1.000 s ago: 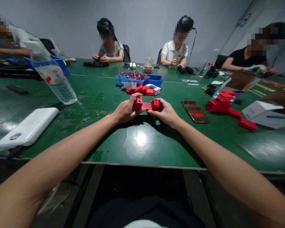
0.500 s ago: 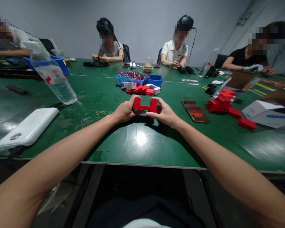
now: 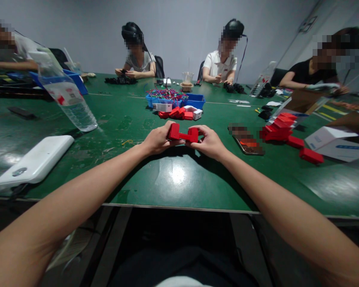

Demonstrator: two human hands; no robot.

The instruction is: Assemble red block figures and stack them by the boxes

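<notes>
Both my hands hold one red U-shaped part (image 3: pixel 183 133) just above the green table (image 3: pixel 179 183), straight ahead of me. My left hand (image 3: pixel 158 139) grips its left block with fingers curled round it. My right hand (image 3: pixel 208 141) pinches the right block. A thin red bar joins the two blocks between my hands. Behind them lies a small heap of red and white pieces (image 3: pixel 181 113) in front of a blue tray (image 3: pixel 194 100) filled with coloured wires.
A stack of red parts (image 3: pixel 279 129) and loose red blocks (image 3: pixel 310 156) lie at right, beside a phone (image 3: pixel 245 139) and white box (image 3: pixel 332 142). A water bottle (image 3: pixel 68 99) and white device (image 3: pixel 37 159) sit at left. Several people work at the far side.
The red part has been turned in my hands: its holed faces no longer show, and the blocks have tilted. Both hands stayed in the same spot.
</notes>
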